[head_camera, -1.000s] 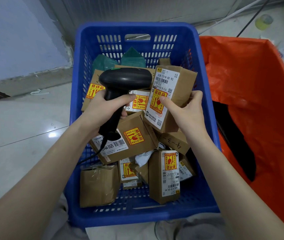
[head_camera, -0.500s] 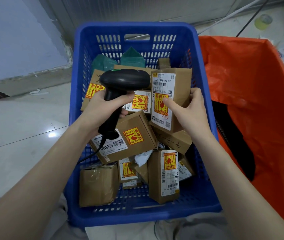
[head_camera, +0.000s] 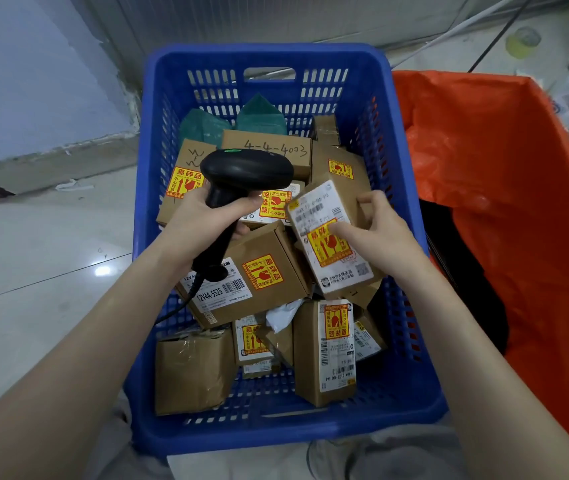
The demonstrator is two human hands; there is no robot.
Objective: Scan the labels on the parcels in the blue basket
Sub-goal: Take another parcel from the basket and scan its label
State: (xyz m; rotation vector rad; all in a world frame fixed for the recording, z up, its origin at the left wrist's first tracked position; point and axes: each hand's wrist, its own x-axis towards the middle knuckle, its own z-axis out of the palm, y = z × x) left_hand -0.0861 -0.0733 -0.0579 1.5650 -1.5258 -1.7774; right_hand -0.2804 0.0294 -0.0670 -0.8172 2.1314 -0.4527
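Head view, right hand [head_camera: 380,233] tilts its gripped parcel [head_camera: 331,237] leftward — left hand [head_camera: 203,220] still clasping scanner [head_camera: 241,181].

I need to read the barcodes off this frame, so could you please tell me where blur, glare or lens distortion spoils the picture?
Head view: the parcel in the right hand is motion-blurred, its barcode smeared; the 12V4A-5525 label is sharp; a glare spot sits on the floor tile; wide-angle distortion bows the blue basket rim; the scanner in the left hand is crisp.
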